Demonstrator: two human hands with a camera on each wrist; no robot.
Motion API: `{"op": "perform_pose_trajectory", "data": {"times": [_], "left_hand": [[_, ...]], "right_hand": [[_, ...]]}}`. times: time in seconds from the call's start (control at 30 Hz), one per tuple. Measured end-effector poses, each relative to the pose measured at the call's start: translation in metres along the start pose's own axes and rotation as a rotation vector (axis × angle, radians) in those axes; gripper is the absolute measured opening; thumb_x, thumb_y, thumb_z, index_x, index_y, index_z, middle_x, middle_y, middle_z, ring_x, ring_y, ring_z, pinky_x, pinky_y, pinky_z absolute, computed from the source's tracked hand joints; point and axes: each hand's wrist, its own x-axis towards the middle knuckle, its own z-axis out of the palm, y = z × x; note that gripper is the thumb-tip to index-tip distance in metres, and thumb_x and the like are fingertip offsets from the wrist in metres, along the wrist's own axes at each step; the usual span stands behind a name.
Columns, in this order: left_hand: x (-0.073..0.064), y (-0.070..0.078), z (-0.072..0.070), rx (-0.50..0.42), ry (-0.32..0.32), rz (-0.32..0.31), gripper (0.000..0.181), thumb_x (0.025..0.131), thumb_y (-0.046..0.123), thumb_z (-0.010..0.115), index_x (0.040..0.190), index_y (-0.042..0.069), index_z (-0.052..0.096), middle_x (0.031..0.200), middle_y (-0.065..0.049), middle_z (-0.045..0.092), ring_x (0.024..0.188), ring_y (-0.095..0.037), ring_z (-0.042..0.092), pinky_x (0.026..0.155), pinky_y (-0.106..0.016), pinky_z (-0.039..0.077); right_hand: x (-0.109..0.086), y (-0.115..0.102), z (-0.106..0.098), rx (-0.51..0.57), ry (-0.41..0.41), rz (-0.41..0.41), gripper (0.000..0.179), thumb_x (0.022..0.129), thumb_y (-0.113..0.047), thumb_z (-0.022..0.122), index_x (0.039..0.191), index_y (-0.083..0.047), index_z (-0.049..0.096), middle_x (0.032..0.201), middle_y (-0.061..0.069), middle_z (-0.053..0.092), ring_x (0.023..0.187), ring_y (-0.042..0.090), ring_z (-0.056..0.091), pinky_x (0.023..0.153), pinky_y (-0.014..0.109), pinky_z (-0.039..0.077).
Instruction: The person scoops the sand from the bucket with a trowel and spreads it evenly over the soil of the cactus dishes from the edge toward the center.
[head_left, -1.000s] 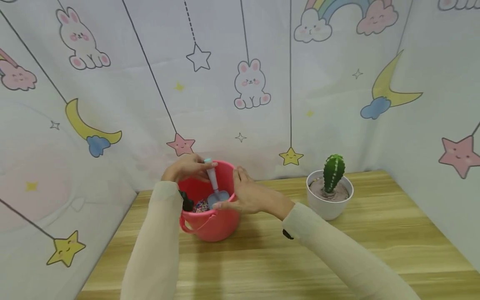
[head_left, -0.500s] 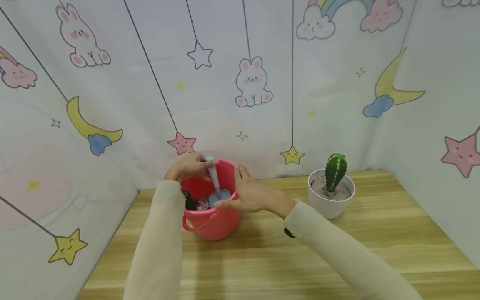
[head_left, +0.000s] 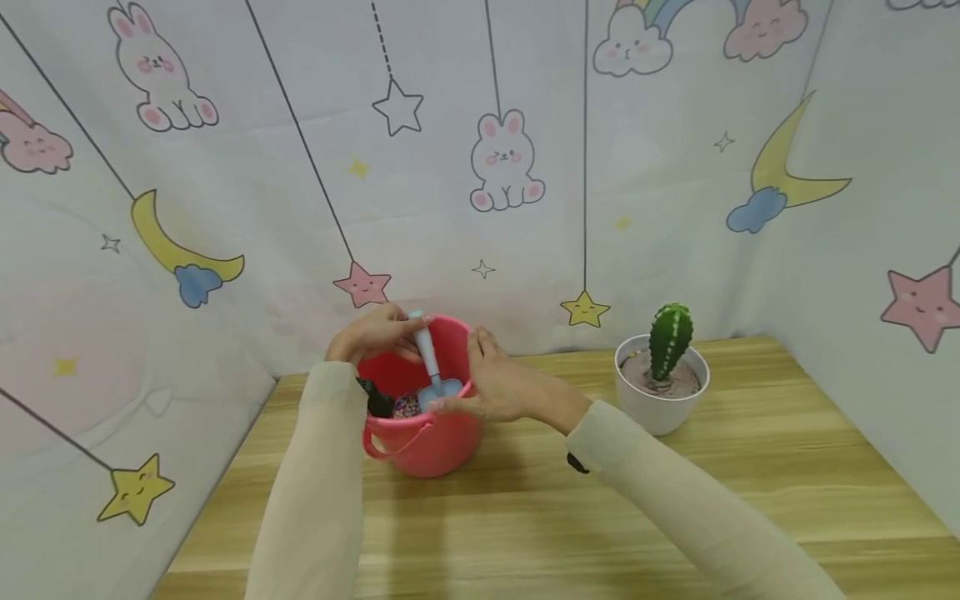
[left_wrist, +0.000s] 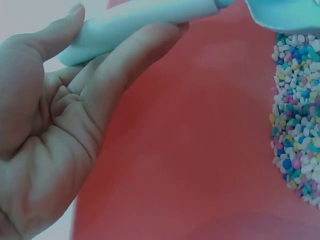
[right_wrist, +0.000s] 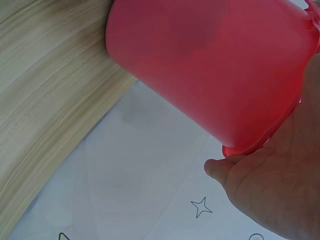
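A pink bucket (head_left: 437,450) stands on the wooden table, with small multicoloured pebbles (left_wrist: 300,115) in its bottom. My left hand (head_left: 375,331) reaches over the bucket and holds the pale handle of a toy shovel (head_left: 427,354) between thumb and fingers. The handle slants upright inside the bucket, and the light-blue shovel blade (left_wrist: 287,12) is down at the pebbles. At the bucket's right side, my right hand (head_left: 510,390) grips the rim, thumb toward the front and fingers toward the back. Its palm covers part of the rim in the right wrist view.
To the right stands a white pot (head_left: 660,410) with a green cactus (head_left: 670,343). A patterned cloth backdrop (head_left: 300,250) rises behind the wooden table (head_left: 555,517). The bucket's handle (head_left: 377,446) hangs at its front left.
The head view has shifted slightly. Both hands keep their holds on the shovel and the bucket, with hardly any visible movement.
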Motion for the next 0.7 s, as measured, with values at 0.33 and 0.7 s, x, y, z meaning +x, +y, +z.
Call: {"op": "perform_pose_trajectory", "data": {"times": [0.33, 0.7], "left_hand": [[-0.008, 0.003, 0.002, -0.031, 0.004, -0.001, 0.040, 0.108, 0.030, 0.061, 0.119, -0.008, 0.065, 0.090, -0.008, 0.079, 0.083, -0.022, 0.081, 0.082, -0.030, 0.068], [-0.010, 0.022, -0.007, 0.021, 0.025, -0.014, 0.040, 0.109, 0.030, 0.058, 0.120, -0.008, 0.067, 0.092, -0.010, 0.079, 0.095, -0.038, 0.080, 0.088, -0.036, 0.067]], "right_hand": [[-0.002, 0.002, 0.001, 0.023, 0.007, 0.000, 0.131, 0.085, -0.085, 0.060, 0.167, -0.001, 0.002, 0.176, 0.017, 0.009, 0.160, 0.034, 0.028, 0.117, 0.049, 0.052], [-0.001, 0.001, 0.000, 0.027, 0.012, -0.001, 0.132, 0.085, -0.085, 0.060, 0.167, -0.001, -0.001, 0.176, 0.018, 0.008, 0.160, 0.035, 0.027, 0.118, 0.048, 0.052]]}}
